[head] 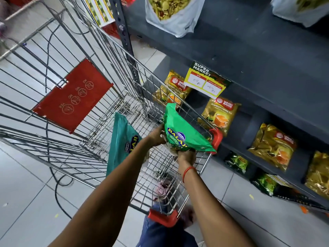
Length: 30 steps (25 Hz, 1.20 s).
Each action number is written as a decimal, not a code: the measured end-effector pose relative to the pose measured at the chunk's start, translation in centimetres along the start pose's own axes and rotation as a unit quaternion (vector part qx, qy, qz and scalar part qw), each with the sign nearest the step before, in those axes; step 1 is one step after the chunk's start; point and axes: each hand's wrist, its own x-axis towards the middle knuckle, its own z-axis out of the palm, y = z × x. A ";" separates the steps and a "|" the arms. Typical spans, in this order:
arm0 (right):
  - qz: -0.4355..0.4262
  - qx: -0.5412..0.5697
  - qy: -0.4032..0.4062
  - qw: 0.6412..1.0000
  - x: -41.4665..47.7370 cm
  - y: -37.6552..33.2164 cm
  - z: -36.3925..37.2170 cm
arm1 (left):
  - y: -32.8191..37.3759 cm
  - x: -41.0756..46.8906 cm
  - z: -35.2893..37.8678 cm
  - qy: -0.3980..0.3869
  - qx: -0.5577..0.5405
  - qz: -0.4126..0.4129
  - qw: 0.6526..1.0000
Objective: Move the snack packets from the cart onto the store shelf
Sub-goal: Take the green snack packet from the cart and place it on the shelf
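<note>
Arms reach fwd from the bottom of the view over the cart, both meeting on one green packet. Right hand sits under the packet's near-right edge, fingers closed on it from below; a red band on that wrist. Left hand pinches the near-left edge, also closed on the packet. So the packet is held by both, just above the cart's right rim, w/ its long axis running away from the person, far end tilted up and leaning toward the shelf.

Key relation: shelf lies to the right and beyond the hands, across the cart rim. Right hand is the nearer one to it; my guess is the packet swings rightward, right hand leading, left releasing.

A second packet, teal, stands on end inside the cart just left of the left forearm, partly hidden by it, nobody touching it.

Farther on, yellow tea bags line the lower shelf; a price tag hangs off the shelf edge above them.
</note>
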 end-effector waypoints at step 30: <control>-0.365 0.285 -0.033 0.886 2.9 -10.6 -53.7 | 41.9 -7.8 28.1 0.009 0.014 0.375 0.927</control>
